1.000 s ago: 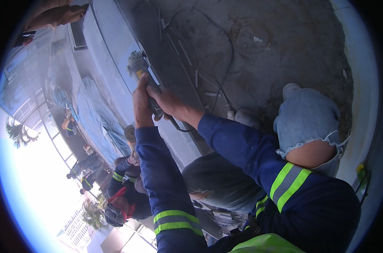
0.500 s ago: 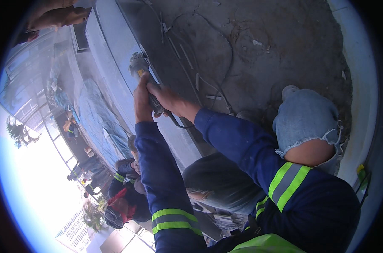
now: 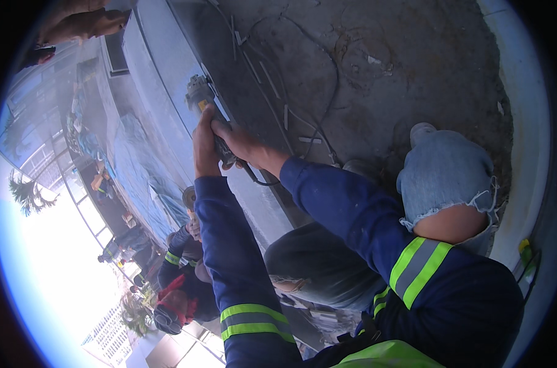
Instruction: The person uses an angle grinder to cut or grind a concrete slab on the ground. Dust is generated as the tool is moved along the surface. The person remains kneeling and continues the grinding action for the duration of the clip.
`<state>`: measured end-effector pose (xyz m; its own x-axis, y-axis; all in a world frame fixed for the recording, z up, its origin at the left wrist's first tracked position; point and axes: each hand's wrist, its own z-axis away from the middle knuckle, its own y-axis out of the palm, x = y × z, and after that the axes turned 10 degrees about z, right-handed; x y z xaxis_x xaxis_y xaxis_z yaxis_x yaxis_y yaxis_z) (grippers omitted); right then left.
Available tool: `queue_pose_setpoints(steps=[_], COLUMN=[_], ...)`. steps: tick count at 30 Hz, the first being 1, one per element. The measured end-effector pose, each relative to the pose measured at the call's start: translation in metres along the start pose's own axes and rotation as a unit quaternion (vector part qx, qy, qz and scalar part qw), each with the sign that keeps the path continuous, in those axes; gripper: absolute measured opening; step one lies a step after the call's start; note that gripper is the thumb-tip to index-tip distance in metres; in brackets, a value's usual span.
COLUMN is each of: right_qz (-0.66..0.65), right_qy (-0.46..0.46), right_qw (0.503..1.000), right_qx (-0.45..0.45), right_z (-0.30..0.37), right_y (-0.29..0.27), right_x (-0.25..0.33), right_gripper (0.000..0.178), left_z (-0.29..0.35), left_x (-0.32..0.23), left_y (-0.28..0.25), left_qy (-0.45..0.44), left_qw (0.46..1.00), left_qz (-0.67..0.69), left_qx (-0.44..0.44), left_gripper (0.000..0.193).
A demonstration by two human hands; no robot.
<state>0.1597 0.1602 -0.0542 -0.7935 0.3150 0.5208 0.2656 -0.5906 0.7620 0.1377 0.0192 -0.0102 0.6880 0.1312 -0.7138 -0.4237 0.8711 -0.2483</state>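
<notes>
Both of my hands are wrapped around the body of an angle grinder [image 3: 199, 92]. My left hand [image 3: 205, 146] grips it from the left side, close behind the metal head. My right hand [image 3: 246, 146] closes round the grip from the right, its fingers partly hidden by the tool. The grinder's head rests at or just over the long pale slab [image 3: 168, 67], near its right edge; whether the disc touches cannot be seen. A dark cord [image 3: 258, 178] leaves the tool's rear end below my right hand.
Right of the slab, thin offcut strips [image 3: 269, 80] and a looping cable [image 3: 336, 73] lie on the dusty grey floor [image 3: 425, 67]. A co-worker [image 3: 183, 300] crouches to the left, holding a tool with a round disc [image 3: 189, 197]. Blue sheeting [image 3: 137, 165] lies beyond; my bent knee [image 3: 447, 178] is at right.
The grinder and both hands have shifted very slightly left. The co-worker's tool has risen in the picture and shows more beside my left sleeve.
</notes>
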Motion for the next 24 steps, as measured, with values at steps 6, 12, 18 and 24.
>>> queue_pose_setpoints(steps=[6,12,18,24], right_qz=[0.009,0.003,0.005,0.006], right_qy=[0.017,0.005,0.012,0.01], right_qw=[1.0,1.0,1.0,1.0], right_qx=[-0.005,-0.019,-0.011,-0.016], right_z=[0.009,0.005,-0.002,0.001], right_y=[0.001,0.002,0.002,0.001], right_x=[0.008,0.002,-0.001,0.001], right_gripper=[0.062,0.061,0.063,0.06], left_z=[0.007,0.0,-0.004,0.0], left_x=[-0.001,0.004,0.003,0.0], left_y=[0.005,0.0,-0.002,0.004], left_qy=[0.007,0.013,0.005,-0.01], left_qw=[1.0,0.999,1.0,1.0], left_qz=[-0.009,-0.002,0.005,0.028], left_qx=[-0.027,-0.034,-0.01,-0.002], left_gripper=[0.062,0.061,0.058,0.057])
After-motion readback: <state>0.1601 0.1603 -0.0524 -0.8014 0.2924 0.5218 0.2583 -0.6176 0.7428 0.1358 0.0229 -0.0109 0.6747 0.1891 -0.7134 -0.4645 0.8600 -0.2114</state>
